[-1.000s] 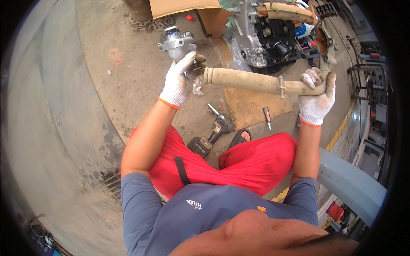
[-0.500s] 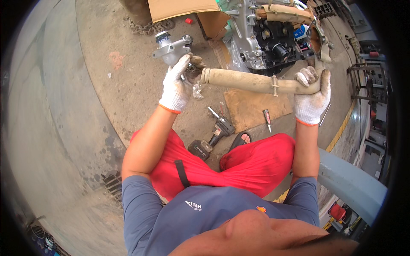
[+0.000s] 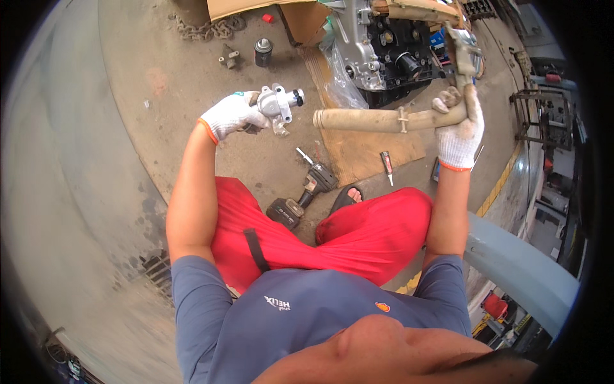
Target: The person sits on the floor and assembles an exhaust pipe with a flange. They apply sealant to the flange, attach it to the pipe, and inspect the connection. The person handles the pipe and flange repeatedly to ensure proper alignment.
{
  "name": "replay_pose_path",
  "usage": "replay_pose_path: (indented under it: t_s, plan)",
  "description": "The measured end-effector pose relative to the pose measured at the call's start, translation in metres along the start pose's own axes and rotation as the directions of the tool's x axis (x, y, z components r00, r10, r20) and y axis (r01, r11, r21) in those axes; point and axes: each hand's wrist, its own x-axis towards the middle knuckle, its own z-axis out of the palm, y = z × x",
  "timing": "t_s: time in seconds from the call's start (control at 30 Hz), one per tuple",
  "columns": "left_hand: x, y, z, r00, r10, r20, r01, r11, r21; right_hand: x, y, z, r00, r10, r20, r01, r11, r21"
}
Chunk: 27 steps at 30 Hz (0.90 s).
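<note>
While the black-and-silver metal engine block [image 3: 391,59] sits beyond, the white-gloved right hand [image 3: 459,133] wraps the long beige tubular pipe [image 3: 364,120] near its bend. The white-gloved left hand [image 3: 233,118] clasps the small silver cast-metal housing [image 3: 275,104], near the pipe's free end yet apart. Slow, level wrists should keep both from knocking.

Illumination: bright, diffuse; source out of view. Shadows soft, faintest around the black-and-grey cordless power tool [image 3: 304,194]. Small highlights on the silver cast-metal housing [image 3: 275,104]. Red cloth trousers [image 3: 377,227] strongly saturated; black metal engine block [image 3: 390,59] dark, low in detail. Strong fisheye bowing; corners vignetted black; far-left grey concrete floor [image 3: 57,173] soft.
</note>
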Motion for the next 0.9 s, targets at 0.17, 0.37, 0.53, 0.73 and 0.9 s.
replay_pose_path:
  t_s: [0.17,0.37,0.53,0.73,0.9]
  plan:
    - [-0.006,-0.004,-0.003,1.000,0.010,-0.023,-0.010,1.000,0.000,0.007,-0.014,-0.020,0.998,-0.055,0.033,0.052,0.996,0.075]
    - [-0.006,0.003,0.008,0.939,0.273,-0.209,-0.284,0.958,-0.024,0.001,-0.006,-0.003,0.994,-0.103,-0.030,0.102,0.994,-0.029]
    - [-0.004,0.009,0.011,0.950,0.259,-0.177,-0.294,0.931,-0.216,0.001,-0.007,0.003,0.997,-0.078,-0.028,0.078,0.997,-0.020]
    - [-0.007,0.024,0.024,0.855,0.426,-0.297,-0.457,0.889,-0.040,0.003,-0.010,-0.006,0.992,-0.115,-0.041,0.114,0.993,-0.029]
    - [-0.001,0.018,0.021,0.696,0.603,-0.390,-0.560,0.796,0.229,0.008,-0.016,-0.014,0.996,-0.077,-0.037,0.080,0.995,0.067]
